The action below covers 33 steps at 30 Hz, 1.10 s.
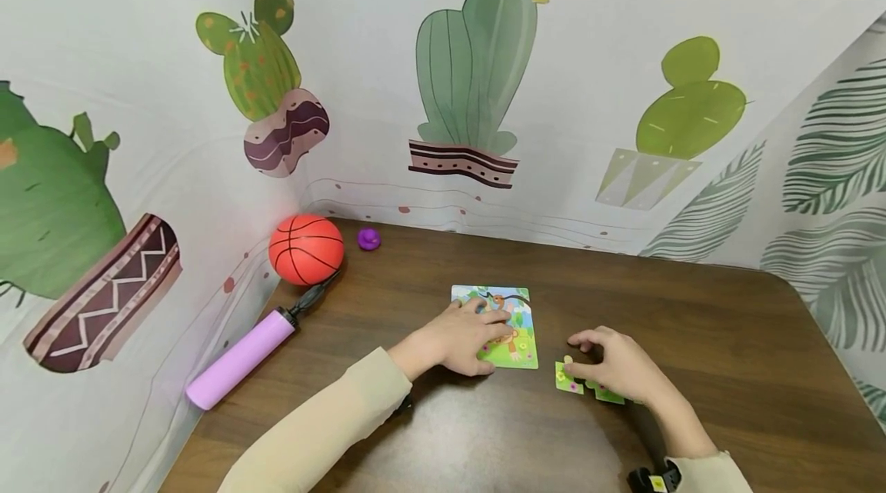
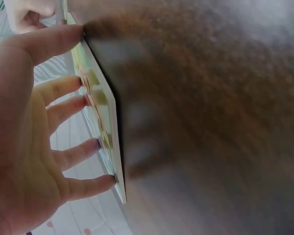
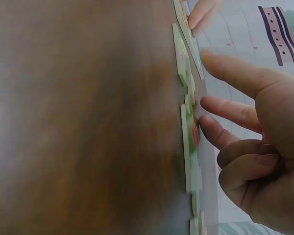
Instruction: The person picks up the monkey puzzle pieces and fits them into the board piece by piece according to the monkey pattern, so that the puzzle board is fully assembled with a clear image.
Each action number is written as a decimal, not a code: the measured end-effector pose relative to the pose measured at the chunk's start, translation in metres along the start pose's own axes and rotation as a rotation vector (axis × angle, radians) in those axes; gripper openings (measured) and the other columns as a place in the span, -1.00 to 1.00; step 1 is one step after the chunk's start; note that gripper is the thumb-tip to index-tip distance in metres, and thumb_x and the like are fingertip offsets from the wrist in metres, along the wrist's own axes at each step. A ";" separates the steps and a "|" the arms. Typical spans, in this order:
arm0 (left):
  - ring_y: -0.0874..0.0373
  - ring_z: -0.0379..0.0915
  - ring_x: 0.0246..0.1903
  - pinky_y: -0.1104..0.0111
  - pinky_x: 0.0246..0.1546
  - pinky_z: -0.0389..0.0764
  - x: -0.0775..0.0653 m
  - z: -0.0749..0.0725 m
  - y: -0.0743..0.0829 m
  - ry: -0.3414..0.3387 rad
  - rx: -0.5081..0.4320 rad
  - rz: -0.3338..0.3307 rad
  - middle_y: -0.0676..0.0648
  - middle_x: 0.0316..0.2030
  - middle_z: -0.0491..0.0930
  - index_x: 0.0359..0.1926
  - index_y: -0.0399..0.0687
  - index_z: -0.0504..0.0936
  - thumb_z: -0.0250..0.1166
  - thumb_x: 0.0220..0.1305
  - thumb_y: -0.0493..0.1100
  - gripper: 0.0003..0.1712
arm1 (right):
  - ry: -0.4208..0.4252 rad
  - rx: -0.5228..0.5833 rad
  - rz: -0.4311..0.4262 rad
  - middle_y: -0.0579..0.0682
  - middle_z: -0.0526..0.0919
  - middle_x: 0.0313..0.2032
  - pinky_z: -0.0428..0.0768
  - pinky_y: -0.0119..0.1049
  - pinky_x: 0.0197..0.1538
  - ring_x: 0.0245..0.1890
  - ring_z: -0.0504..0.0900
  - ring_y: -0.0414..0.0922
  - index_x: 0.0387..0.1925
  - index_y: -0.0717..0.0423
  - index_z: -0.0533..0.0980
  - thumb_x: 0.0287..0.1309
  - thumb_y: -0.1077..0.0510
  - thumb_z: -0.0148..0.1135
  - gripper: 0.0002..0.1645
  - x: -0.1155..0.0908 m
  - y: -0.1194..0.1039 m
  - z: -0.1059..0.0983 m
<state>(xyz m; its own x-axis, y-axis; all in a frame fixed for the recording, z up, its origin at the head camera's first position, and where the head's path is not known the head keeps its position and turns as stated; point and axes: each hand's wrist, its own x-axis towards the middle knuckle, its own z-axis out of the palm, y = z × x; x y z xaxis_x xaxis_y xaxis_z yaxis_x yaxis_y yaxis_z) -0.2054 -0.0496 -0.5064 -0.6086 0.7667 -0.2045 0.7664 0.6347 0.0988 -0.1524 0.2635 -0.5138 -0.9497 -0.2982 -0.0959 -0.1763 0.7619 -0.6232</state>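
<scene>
My left hand rests on a jigsaw puzzle with a monkey picture, fingers spread over it. In the left wrist view its fingertips touch the puzzle's face, and the thumb reaches the near edge. To the right, my right hand hovers over loose green puzzle pieces. Its thumb is at a piece with a yellow flower; whether it touches is unclear. Another green piece lies partly under that hand. The right wrist view shows thumb, index and middle fingers extended, the other fingers curled, nothing gripped.
At the table's back left sit a red basketball and a small purple object. A lilac hand pump lies along the left edge. A cactus-printed cloth hangs behind the brown table.
</scene>
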 end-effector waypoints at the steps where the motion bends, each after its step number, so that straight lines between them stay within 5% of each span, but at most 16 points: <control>1: -0.10 0.04 0.51 -0.23 0.34 0.31 0.000 0.000 0.000 -0.001 0.000 0.002 0.22 0.59 0.08 0.57 0.43 0.30 0.27 0.36 0.33 -0.19 | 0.001 -0.013 -0.002 -0.08 0.60 -0.15 0.61 -0.20 -0.25 -0.37 0.63 -0.15 0.06 0.03 0.68 0.05 -0.26 0.58 -0.35 -0.004 0.000 0.000; 4: -0.10 0.00 0.53 -0.25 0.35 0.29 0.000 -0.001 -0.001 -0.007 -0.001 0.004 0.22 0.60 0.07 0.57 0.42 0.28 0.26 0.37 0.34 -0.19 | 0.032 -0.099 -0.028 -0.18 0.60 -0.20 0.58 -0.16 -0.13 -0.15 0.57 -0.17 -0.05 -0.05 0.70 -0.08 -0.34 0.62 -0.35 -0.011 0.000 0.002; 14: -0.09 -0.07 0.57 -0.25 0.43 0.15 0.000 0.001 -0.005 -0.025 0.000 0.012 0.28 0.60 0.01 0.61 0.45 0.21 0.23 0.39 0.36 -0.16 | 0.014 -0.120 -0.017 -0.22 0.56 -0.26 0.58 -0.19 -0.11 -0.19 0.52 -0.21 -0.24 -0.13 0.67 -0.09 -0.17 0.69 -0.56 -0.015 -0.003 0.010; 26: -0.03 -0.07 0.58 -0.19 0.47 0.09 -0.006 0.008 -0.016 0.042 -0.063 0.055 0.18 0.62 0.02 0.60 0.42 0.24 0.23 0.37 0.40 -0.14 | 0.031 -0.096 -0.005 -0.21 0.53 -0.29 0.54 -0.26 -0.15 -0.22 0.51 -0.21 -0.23 -0.05 0.62 -0.10 -0.11 0.70 -0.52 -0.019 -0.008 0.012; 33: 0.00 -0.08 0.58 -0.07 0.52 0.03 -0.021 0.013 -0.028 0.073 -0.051 0.033 0.13 0.62 0.02 0.60 0.41 0.24 0.20 0.36 0.44 -0.13 | 0.042 -0.080 0.001 -0.21 0.55 -0.28 0.54 -0.26 -0.13 -0.22 0.51 -0.20 -0.22 -0.06 0.61 -0.10 -0.12 0.70 -0.51 -0.021 -0.009 0.011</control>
<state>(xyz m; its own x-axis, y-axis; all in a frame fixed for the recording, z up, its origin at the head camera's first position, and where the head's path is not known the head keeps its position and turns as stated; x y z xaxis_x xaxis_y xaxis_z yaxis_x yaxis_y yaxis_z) -0.2107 -0.0848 -0.5178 -0.5982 0.7910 -0.1285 0.7759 0.6118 0.1539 -0.1281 0.2564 -0.5143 -0.9596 -0.2744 -0.0627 -0.1940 0.8060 -0.5592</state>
